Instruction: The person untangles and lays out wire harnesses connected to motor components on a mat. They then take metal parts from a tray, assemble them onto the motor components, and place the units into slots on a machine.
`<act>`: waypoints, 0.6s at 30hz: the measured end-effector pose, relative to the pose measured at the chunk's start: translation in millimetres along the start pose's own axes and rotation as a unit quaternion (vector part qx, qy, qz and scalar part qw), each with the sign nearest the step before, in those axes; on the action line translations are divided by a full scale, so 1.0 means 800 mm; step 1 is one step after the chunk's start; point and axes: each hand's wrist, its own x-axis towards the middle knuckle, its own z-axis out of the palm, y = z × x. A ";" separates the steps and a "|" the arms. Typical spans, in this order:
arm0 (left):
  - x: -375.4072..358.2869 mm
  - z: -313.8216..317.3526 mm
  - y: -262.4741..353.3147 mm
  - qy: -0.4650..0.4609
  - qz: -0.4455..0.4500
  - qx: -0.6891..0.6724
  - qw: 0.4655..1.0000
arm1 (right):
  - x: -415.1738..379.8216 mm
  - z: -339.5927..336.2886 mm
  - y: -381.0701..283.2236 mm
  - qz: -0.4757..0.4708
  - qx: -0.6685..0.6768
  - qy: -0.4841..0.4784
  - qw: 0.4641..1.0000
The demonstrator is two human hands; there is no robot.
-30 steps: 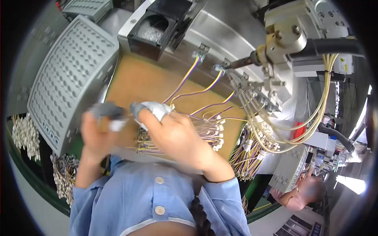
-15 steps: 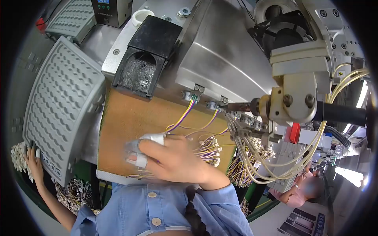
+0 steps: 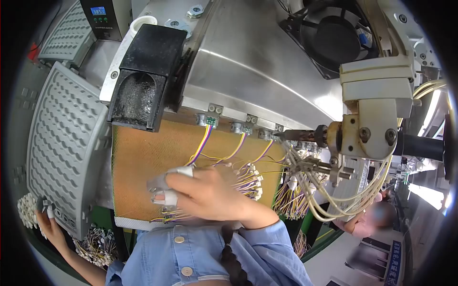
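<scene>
My left hand (image 3: pixel 52 229) is at the lower left end of a grey textured tray (image 3: pixel 67 143). Its fingers, some in grey and white covers, stretch out along the tray's edge. Beside it lies a heap of white connectors (image 3: pixel 27 209). My right hand (image 3: pixel 205 193), with grey and white covers on its fingertips, is curled low over the brown mat (image 3: pixel 138 157). Yellow and purple wires (image 3: pixel 245 181) with white connectors show on its right, and wire ends (image 3: pixel 167 217) on its left. Whatever lies between these fingers is hidden.
Small metal parts with wires (image 3: pixel 207 121) sit along the metal machine (image 3: pixel 253 71). A soldering head (image 3: pixel 365 128) with pale tubes reaches in from the right. A black box (image 3: pixel 143 90) stands beyond the mat. Another person (image 3: pixel 358 224) sits at far right.
The camera view has shifted, and the machine, black box and metal parts appear farther left. My left hand has moved slightly down along the tray's end. My right hand stays over the mat.
</scene>
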 end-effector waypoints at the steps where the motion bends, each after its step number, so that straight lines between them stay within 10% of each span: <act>1: -0.005 0.013 0.064 -0.021 -0.043 -0.212 0.976 | 0.001 -0.001 0.002 0.002 -0.002 0.000 1.000; 5: -0.035 0.101 0.264 -0.120 0.171 -0.314 0.926 | 0.004 0.015 0.010 0.036 0.059 -0.008 0.998; 12: -0.062 0.176 0.372 -0.349 0.116 -0.531 0.763 | -0.001 -0.004 0.002 0.061 0.128 -0.017 0.990; 18: -0.052 0.164 0.377 -0.291 0.210 -0.446 0.820 | -0.003 -0.004 -0.007 0.078 0.059 -0.031 0.995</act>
